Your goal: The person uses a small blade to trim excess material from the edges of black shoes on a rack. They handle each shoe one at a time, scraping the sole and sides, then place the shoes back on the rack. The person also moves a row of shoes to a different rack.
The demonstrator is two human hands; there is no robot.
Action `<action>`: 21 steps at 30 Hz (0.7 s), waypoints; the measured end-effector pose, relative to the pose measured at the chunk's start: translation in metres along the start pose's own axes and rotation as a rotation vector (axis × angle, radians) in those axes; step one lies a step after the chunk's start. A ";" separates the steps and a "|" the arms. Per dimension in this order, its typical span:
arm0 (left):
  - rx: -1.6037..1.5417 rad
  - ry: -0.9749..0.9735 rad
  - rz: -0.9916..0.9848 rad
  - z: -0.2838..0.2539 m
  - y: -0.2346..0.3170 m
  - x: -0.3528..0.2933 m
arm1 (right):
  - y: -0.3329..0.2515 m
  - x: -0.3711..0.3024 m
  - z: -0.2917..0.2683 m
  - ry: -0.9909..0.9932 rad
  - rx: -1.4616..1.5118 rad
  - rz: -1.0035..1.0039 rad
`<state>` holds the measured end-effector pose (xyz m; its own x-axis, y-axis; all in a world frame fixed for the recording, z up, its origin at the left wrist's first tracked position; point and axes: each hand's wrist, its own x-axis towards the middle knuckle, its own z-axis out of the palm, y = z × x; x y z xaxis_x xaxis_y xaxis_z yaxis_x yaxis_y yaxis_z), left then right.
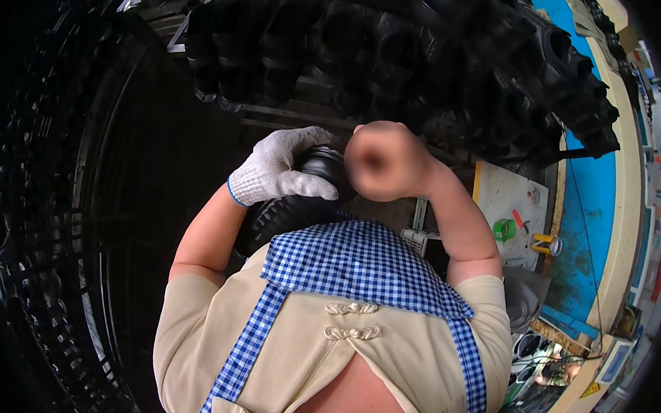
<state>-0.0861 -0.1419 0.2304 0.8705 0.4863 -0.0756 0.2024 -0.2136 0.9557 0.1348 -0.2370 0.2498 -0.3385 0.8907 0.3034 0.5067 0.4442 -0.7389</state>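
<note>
Black shoe (320,165) held in gloved left hand (282,165), fingers curled round it, just in front of apron (357,264). Right hand (387,161) blurred: opening, hold cannot be told. Handling judged unfinished; footwear (395,49) racked farther from apron, stage unclear.

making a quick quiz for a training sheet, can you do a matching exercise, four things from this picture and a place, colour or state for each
Things:
1. left hand
2. right hand
3. apron
4. rack shoes

Descriptions:
A. blue and white checks
B. black, across the top of the picture
C. in a white glove, around a black shoe
D. blurred in the picture

Pairs: 1-C, 2-D, 3-A, 4-B
</note>
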 end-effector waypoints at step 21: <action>-0.805 0.296 -0.287 0.003 -0.137 -0.010 | 0.132 -0.026 0.170 0.192 0.909 1.186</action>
<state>-0.1213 -0.1205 0.0997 0.6612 0.6517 -0.3717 -0.0786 0.5529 0.8295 0.0756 -0.2181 0.0417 0.0461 0.7113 -0.7014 -0.2700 -0.6671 -0.6943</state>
